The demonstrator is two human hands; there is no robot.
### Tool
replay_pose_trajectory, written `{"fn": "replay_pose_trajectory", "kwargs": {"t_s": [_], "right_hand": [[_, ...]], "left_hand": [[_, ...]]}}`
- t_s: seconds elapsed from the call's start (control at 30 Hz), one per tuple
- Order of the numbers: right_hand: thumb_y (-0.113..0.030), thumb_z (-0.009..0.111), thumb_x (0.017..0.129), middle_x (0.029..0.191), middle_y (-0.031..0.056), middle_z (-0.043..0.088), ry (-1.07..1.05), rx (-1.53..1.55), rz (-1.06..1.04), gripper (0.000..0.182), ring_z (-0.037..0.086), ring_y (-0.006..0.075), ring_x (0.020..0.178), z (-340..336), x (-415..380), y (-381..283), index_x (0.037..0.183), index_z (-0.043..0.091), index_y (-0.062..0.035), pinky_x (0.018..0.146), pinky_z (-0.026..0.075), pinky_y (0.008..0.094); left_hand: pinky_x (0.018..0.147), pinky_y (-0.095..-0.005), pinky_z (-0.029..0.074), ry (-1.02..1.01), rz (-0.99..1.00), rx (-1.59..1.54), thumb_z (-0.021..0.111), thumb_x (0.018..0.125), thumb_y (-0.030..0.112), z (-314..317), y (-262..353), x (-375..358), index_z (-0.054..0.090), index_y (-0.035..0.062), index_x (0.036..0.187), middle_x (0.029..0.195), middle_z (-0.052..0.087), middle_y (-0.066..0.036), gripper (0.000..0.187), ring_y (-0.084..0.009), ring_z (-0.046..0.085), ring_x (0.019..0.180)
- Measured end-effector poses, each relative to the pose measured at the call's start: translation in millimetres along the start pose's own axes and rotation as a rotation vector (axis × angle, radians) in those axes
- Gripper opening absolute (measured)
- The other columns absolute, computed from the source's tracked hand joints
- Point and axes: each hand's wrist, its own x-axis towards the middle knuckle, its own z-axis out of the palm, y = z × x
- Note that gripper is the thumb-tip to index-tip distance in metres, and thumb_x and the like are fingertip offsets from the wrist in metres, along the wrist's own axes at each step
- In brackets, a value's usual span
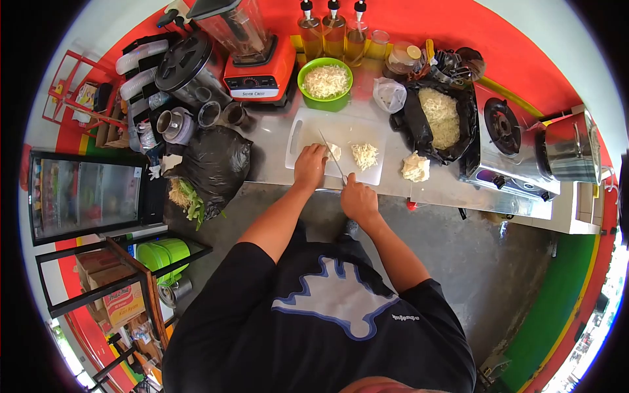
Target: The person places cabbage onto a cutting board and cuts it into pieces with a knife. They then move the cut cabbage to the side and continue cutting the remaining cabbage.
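A white cutting board (308, 124) lies on the metal counter. My right hand (359, 198) is wrapped round the handle of a knife (331, 152), whose blade points up and left across the board. My left hand (310, 165) rests on the board's left part, its fingers pressed together at the edge of a pale piece of food (335, 151) beside the blade. Right of the knife lies a small heap of pale shreds (365, 156). Off the board to the right sits a pale lump (415, 167). Behind the board stands a green bowl (325, 101) full of shreds.
A black bag (419, 131) of shreds lies at the right, near a gas stove (488, 154) with a steel pot (576, 147). A red blender (259, 75) and oil bottles (333, 36) stand at the back. Left is another black bag (219, 164).
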Motion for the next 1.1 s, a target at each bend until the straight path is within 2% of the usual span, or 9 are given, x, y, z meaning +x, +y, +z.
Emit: {"fn": "replay_pose_trajectory", "kwargs": {"t_s": [0.1, 0.17, 0.23, 0.43, 0.53, 0.7, 0.77, 0.93, 1.1], "right_hand": [[-0.022, 0.058, 0.094, 0.087, 0.024, 0.071, -0.071, -0.125, -0.019, 0.04, 0.072, 0.0419, 0.081, -0.9, -1.6, -1.6, 0.121, 0.049, 0.0047, 0.073, 0.057, 0.0506], [-0.021, 0.059, 0.093, 0.087, 0.0229, 0.072, -0.097, -0.15, -0.025, 0.044, 0.073, 0.0399, 0.081, -10.4, -4.4, -5.7, 0.126, 0.048, 0.0065, 0.073, 0.058, 0.0486], [-0.013, 0.057, 0.09, 0.083, 0.0169, 0.074, -0.068, -0.287, -0.074, 0.029, 0.075, 0.0327, 0.079, -18.2, -11.6, -5.6, 0.115, 0.052, 0.0018, 0.069, 0.059, 0.0415], [-0.013, 0.058, 0.09, 0.074, 0.0102, 0.073, -0.088, -0.399, -0.094, 0.021, 0.075, 0.0281, 0.07, -26.6, -19.3, 4.7, 0.107, 0.054, -0.0017, 0.06, 0.059, 0.0375], [-0.012, 0.057, 0.09, 0.073, 0.0103, 0.073, -0.023, -0.429, -0.127, 0.019, 0.075, 0.0268, 0.068, -32.1, -21.1, 7.5, 0.107, 0.055, -0.0026, 0.059, 0.058, 0.0372], [-0.012, 0.057, 0.091, 0.074, 0.0108, 0.073, -0.068, -0.481, -0.12, 0.021, 0.075, 0.0269, 0.068, -21.2, -16.0, 12.3, 0.109, 0.054, -0.0028, 0.058, 0.058, 0.0377], [-0.013, 0.056, 0.091, 0.075, 0.0109, 0.074, -0.088, -0.482, -0.105, 0.022, 0.075, 0.0273, 0.069, -9.3, -11.0, 13.5, 0.111, 0.054, -0.0026, 0.059, 0.059, 0.038], [-0.012, 0.057, 0.092, 0.077, 0.012, 0.074, -0.112, -0.408, -0.079, 0.035, 0.075, 0.0286, 0.072, 9.2, 16.0, 12.8, 0.123, 0.049, 0.0022, 0.063, 0.06, 0.0396], [-0.012, 0.06, 0.091, 0.083, 0.0144, 0.074, -0.086, -0.358, -0.084, 0.039, 0.076, 0.0302, 0.077, 10.3, 45.9, -0.3, 0.125, 0.048, 0.004, 0.066, 0.061, 0.0399]], "left_hand": [[0.092, -0.0393, 0.051, 0.078, -0.075, -0.007, 0.067, 0.084, 0.004, 8.0, 1.3, -6.5, 0.065, 0.0063, 0.113, 0.109, 0.064, -0.008, 0.03, -0.0305, 0.059, 0.104], [0.093, -0.0407, 0.05, 0.096, -0.009, -0.023, 0.067, 0.085, 0.009, 9.2, -2.6, -8.1, 0.063, 0.0065, 0.115, 0.111, 0.063, -0.008, 0.031, -0.0307, 0.058, 0.107], [0.094, -0.0418, 0.049, 0.097, 0.027, -0.027, 0.066, 0.085, 0.01, 10.1, -10.0, -9.0, 0.062, 0.0067, 0.117, 0.115, 0.062, -0.007, 0.032, -0.0308, 0.057, 0.109], [0.101, -0.0435, 0.044, 0.097, 0.068, 0.018, 0.064, 0.086, 0.015, 16.2, -23.6, -8.9, 0.058, 0.0091, 0.125, 0.128, 0.057, -0.005, 0.04, -0.0303, 0.052, 0.114], [0.103, -0.0433, 0.042, 0.059, 0.036, 0.047, 0.062, 0.087, 0.017, 16.0, -23.9, -13.2, 0.056, 0.0103, 0.129, 0.131, 0.056, -0.004, 0.042, -0.0295, 0.051, 0.116], [0.102, -0.0431, 0.042, 0.059, 0.039, 0.062, 0.061, 0.088, 0.017, 12.8, -22.6, -12.0, 0.056, 0.0103, 0.129, 0.131, 0.056, -0.004, 0.041, -0.0287, 0.05, 0.117], [0.103, -0.045, 0.041, 0.041, 0.063, 0.024, 0.061, 0.088, 0.016, 10.8, -22.7, -11.8, 0.055, 0.0084, 0.129, 0.13, 0.056, -0.008, 0.043, -0.032, 0.05, 0.118], [0.1, -0.0435, 0.042, 0.064, 0.08, 0.038, 0.061, 0.088, 0.017, 12.7, -24.7, -13.2, 0.055, 0.0077, 0.128, 0.13, 0.057, -0.007, 0.041, -0.0292, 0.05, 0.119], [0.1, -0.0423, 0.042, 0.074, 0.082, 0.052, 0.06, 0.089, 0.017, 12.6, -22.7, -12.7, 0.056, 0.0079, 0.126, 0.129, 0.057, -0.006, 0.039, -0.0269, 0.051, 0.12]]}}
